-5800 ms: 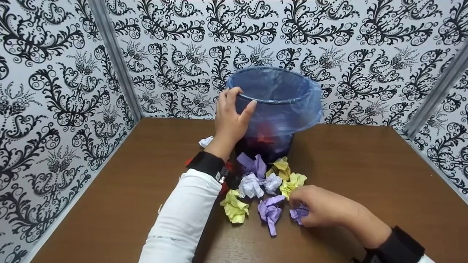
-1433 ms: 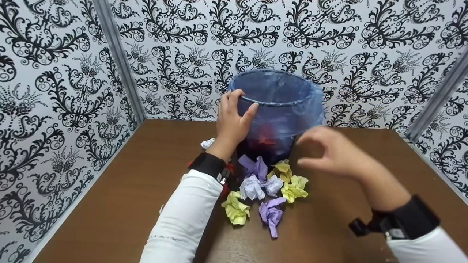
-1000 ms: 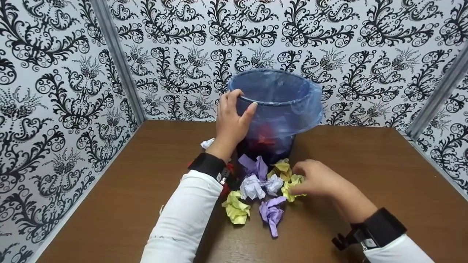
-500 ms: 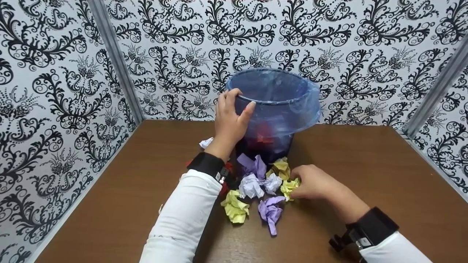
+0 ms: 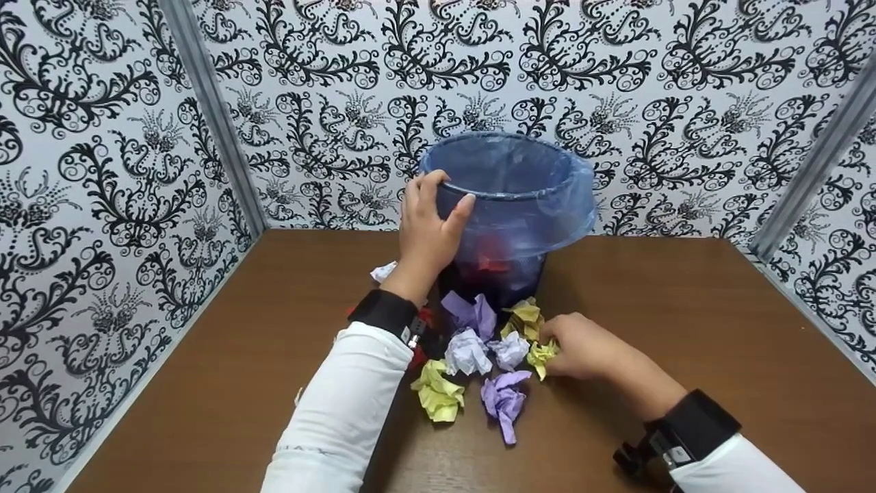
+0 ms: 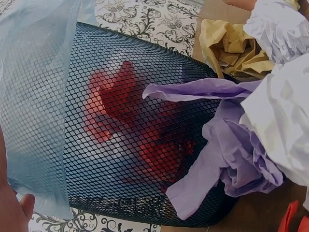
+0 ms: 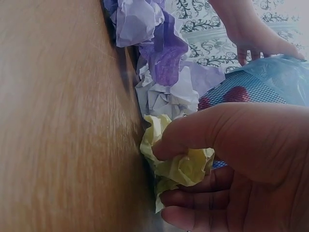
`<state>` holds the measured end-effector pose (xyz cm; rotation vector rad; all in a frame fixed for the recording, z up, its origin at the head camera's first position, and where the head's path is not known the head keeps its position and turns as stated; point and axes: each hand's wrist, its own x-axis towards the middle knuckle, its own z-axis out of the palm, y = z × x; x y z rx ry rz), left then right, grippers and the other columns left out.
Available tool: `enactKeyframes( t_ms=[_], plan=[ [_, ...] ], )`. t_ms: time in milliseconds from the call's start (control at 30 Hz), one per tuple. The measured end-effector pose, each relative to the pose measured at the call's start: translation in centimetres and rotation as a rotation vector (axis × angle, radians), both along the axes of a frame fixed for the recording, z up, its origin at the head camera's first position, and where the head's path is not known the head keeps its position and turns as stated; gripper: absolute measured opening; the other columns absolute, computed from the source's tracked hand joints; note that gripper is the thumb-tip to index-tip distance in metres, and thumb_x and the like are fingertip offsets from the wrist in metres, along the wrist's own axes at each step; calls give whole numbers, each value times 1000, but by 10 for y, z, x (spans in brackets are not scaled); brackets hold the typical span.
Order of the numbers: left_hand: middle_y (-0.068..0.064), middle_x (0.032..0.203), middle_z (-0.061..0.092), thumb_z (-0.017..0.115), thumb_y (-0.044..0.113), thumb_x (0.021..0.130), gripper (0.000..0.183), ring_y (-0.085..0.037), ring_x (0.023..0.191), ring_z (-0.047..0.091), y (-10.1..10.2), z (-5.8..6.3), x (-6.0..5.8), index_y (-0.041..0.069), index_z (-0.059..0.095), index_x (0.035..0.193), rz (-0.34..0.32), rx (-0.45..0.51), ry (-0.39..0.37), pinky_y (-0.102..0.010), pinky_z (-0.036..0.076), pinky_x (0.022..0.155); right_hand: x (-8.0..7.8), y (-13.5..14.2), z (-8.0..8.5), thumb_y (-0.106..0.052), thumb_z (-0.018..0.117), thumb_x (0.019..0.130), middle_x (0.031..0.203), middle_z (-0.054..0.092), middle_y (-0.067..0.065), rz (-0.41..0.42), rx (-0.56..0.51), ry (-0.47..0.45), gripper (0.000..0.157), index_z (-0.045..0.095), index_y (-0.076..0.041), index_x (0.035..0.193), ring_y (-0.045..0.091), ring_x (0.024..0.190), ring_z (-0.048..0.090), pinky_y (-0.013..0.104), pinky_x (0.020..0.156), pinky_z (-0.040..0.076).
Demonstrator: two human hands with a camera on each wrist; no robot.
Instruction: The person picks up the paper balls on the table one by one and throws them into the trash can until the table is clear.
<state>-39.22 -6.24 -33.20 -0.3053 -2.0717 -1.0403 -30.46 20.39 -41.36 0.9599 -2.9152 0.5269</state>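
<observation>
My left hand (image 5: 430, 226) grips the near-left rim of a dark mesh wastebasket (image 6: 135, 121), its thumb outside over the blue plastic liner (image 5: 561, 212). Red crumpled paper (image 6: 120, 96) shows through the mesh. On the table to the right, my right hand (image 5: 582, 349) pinches a crumpled yellow paper ball (image 7: 178, 164) between thumb and fingers, as the right wrist view shows. Close by it lie a mustard paper ball (image 5: 523, 320) and a pale lilac one (image 5: 510, 350).
More crumpled paper lies before the basket: a purple piece (image 5: 504, 404), a yellow ball (image 5: 438, 392), a whitish ball (image 5: 468, 352) and another purple piece (image 5: 472, 315). Red paper (image 5: 419, 356) sits partly behind the left forearm; a white scrap (image 5: 383, 272) lies farther left. Patterned walls enclose the table.
The purple ball that my right hand held earlier is gone from the table. That hand rose beside the basket, came down, and closed on the yellow ball. My left hand stayed on the rim.
</observation>
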Motion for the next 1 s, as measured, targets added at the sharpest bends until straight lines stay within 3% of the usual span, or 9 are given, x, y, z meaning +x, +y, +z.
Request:
enactKeyframes(
  t_ms=[167, 500, 767, 1000],
  plan=[
    [-9, 137, 48, 51, 68, 89, 62, -26, 119, 53, -1, -2, -1, 24, 50, 132, -6, 9, -12, -45, 50, 93, 1, 0, 3, -17, 78, 67, 68, 54, -11, 7, -11, -12, 16, 63, -19, 71, 8, 62, 48, 23, 56, 42],
    [-8, 136, 50, 52, 68, 89, 60, -26, 117, 53, -2, -1, -3, 24, 51, 131, -8, -3, 9, -44, 50, 92, 7, 2, 20, -20, 74, 64, 74, 62, -8, -55, -111, 12, 19, 65, -22, 81, 9, 66, 54, 25, 57, 45],
    [-9, 136, 51, 62, 69, 85, 66, -25, 117, 54, -6, 0, -1, 25, 50, 134, -25, -17, -4, -44, 50, 95, 13, 1, 32, -21, 74, 67, 73, 60, -11, -62, -132, 55, 19, 63, -24, 81, 9, 66, 53, 25, 58, 44],
    [-6, 142, 50, 70, 67, 83, 70, -26, 126, 52, -6, 1, 3, 28, 50, 138, -35, -10, -35, -45, 47, 102, 23, 4, 48, -18, 75, 69, 71, 58, -10, -47, -209, 69, 19, 62, -23, 81, 8, 66, 53, 24, 59, 44]
  ],
)
